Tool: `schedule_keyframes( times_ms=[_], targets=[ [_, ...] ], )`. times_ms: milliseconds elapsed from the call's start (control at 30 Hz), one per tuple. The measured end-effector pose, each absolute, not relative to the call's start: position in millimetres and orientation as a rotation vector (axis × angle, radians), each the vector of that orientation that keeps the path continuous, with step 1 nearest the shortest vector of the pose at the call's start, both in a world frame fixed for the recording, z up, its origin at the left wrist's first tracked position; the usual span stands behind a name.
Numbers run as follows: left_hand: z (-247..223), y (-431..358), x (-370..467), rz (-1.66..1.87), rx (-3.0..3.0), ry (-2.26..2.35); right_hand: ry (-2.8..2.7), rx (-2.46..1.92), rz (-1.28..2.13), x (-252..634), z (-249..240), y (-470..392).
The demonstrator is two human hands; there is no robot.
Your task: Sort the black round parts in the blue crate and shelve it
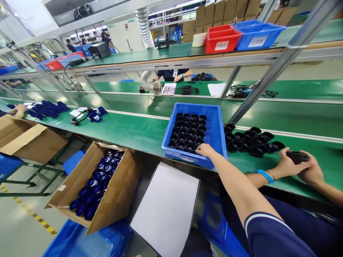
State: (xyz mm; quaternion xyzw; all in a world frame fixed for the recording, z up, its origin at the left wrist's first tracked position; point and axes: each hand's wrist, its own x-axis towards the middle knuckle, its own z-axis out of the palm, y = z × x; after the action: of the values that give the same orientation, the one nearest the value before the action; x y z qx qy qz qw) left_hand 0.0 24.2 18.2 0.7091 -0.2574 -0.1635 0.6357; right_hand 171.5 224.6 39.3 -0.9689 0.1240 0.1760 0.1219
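A blue rectangular plastic crate [221, 130] on the green bench [134, 130] holds rows of black, round, cup-shaped parts [186, 132], leaving a strip of its floor bare on the right. The right hand [205, 150] is at the crate's near wall, fingers curled nearly closed beside the nearest parts; whether it grips one is hidden. The left hand [138, 255] barely shows below the crate, its state unclear. Left of and below the crate, an open brown cardboard box [128, 182] contains dark-blue, white-marked round pieces [98, 178]. Right of the crate, a co-worker's hands [312, 173] hold a black object [297, 157].
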Motion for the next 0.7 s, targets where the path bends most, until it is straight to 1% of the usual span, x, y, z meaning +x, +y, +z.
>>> schedule_keyframes(
  times_ms=[100, 167, 233, 300, 367, 433, 533, 600, 700],
  targets=[
    [59, 57, 4, -0.555, 1.612, -0.603, 0.298, -2.793, 0.573, 169, 41, 218],
    [99, 95, 13, -0.732, 1.826, -0.558, 0.304, -2.807, 0.633, 167, 44, 212],
    [131, 144, 27, -0.971, 2.317, -0.240, 0.250, -2.807, 0.759, 167, 46, 208],
    [136, 196, 42, -0.979, 2.455, -0.082, 0.120, -2.774, 0.906, 168, 46, 206],
    [111, 242, 52, -0.984, 2.511, -0.021, -0.023, -2.734, 1.000, 169, 43, 206],
    [64, 276, 51, -1.020, 2.539, -0.036, -0.139, -2.709, 1.025, 171, 39, 206],
    [-3, 291, 34, -1.048, 2.332, -0.206, -0.265, -2.671, 1.005, 171, 35, 204],
    [-22, 269, 23, -1.074, 2.236, -0.266, -0.310, -2.638, 0.982, 170, 35, 202],
    [-12, 181, 20, -1.072, 2.152, -0.359, -0.302, -2.627, 0.928, 166, 37, 200]
  ],
)
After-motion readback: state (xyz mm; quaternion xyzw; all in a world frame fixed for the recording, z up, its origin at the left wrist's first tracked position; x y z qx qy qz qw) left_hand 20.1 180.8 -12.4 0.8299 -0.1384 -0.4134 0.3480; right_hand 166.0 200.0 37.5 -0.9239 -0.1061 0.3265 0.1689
